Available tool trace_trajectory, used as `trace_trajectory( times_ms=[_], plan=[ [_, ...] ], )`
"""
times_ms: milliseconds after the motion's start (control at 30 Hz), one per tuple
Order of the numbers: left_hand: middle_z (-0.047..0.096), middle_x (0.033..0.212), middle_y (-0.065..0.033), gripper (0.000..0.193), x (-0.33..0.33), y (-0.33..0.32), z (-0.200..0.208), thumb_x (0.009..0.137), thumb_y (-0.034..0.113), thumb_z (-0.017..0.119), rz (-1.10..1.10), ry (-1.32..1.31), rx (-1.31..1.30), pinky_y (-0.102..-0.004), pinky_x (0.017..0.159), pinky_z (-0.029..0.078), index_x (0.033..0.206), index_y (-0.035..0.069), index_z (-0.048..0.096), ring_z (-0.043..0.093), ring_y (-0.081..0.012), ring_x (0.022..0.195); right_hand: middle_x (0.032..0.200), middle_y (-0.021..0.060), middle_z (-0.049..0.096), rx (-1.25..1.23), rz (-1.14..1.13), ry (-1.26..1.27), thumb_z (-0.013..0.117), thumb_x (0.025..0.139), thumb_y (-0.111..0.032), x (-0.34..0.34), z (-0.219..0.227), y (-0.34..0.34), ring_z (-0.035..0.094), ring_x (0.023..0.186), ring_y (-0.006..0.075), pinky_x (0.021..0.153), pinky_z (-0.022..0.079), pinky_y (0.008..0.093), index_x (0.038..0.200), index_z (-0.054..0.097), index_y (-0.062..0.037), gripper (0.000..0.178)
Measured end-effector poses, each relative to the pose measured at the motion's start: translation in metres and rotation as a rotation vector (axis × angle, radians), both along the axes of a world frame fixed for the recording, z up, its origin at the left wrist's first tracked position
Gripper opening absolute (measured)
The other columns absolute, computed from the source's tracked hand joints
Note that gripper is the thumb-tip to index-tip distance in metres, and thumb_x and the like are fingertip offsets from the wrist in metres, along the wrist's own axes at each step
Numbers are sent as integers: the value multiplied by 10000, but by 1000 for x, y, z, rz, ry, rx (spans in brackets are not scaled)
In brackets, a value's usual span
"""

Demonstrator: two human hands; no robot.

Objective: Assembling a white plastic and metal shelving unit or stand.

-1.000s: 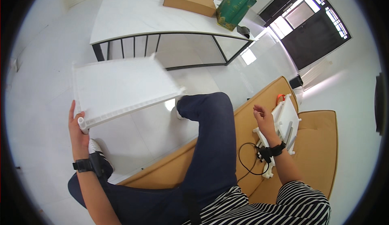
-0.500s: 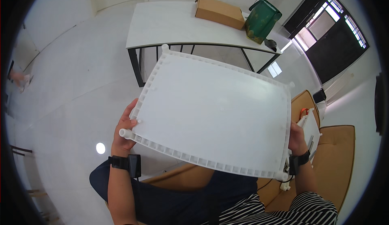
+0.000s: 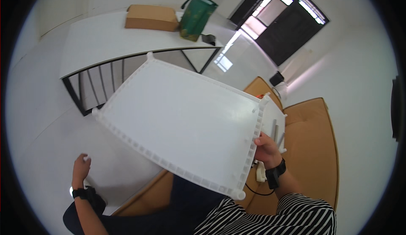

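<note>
A white plastic shelf panel [image 3: 182, 116] with a ribbed rim and round corner sockets is held up tilted in front of me. My right hand [image 3: 266, 149] grips its right edge, thumb on the upper side and the other fingers partly hidden beneath. My left hand [image 3: 81, 167] is off the panel, low at the left above the floor. Its fingers are loosely curled, with a gap between thumb and fingertips and nothing I can make out in them. Another white panel [image 3: 270, 114] lies on the tan sofa [image 3: 311, 129], with grey tubes [image 3: 275, 132] on it.
A white table [image 3: 97, 40] with black legs stands ahead, bearing a cardboard box [image 3: 152, 19] and a green bag [image 3: 198, 17]. A white plastic part [image 3: 261, 172] and a black cable [image 3: 258, 192] are near my right wrist. A dark door [image 3: 287, 31] is at the far right.
My left hand has let go of the panel's left edge and moved down and left. The panel, still in my right hand, has swung left in view. The view has turned right.
</note>
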State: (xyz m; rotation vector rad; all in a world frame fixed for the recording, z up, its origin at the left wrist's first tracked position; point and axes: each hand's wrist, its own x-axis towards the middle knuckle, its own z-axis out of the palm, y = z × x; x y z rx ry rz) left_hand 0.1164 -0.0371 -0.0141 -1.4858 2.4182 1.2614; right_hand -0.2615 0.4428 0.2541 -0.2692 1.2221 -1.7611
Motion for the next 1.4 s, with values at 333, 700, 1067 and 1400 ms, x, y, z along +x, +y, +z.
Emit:
trace_trajectory(
  times_ms=[333,700,1067,1400],
  plan=[
    [664,1021,-194,478,-11,28,-4,822,265,649,-238,-140,-31,-405,834,498,1229,27,569,635,-351,926,1275,106,563,-336,-586,37,585,838,-74,-62,8,104,522,1197,265,1043,402,422,1293,459,-39,474],
    [642,831,-130,420,62,34,13,847,199,624,-32,82,28,-336,682,489,1207,-9,558,607,-214,743,1179,182,594,-439,-1244,-83,515,832,18,-199,-33,243,562,1119,336,996,461,450,1151,512,45,320],
    [591,859,-105,240,147,54,10,771,74,658,61,151,-247,-357,770,469,1001,26,611,582,-247,820,1124,204,606,-373,-1388,20,512,860,-12,-233,-122,343,602,1055,345,940,506,488,1121,516,58,270],
    [616,929,-114,250,102,103,47,657,181,675,-219,143,-384,-503,1023,309,867,55,624,570,-303,971,853,71,661,457,-1192,-172,505,970,-333,-167,-157,311,624,732,192,646,526,299,933,576,-39,305]
  ],
)
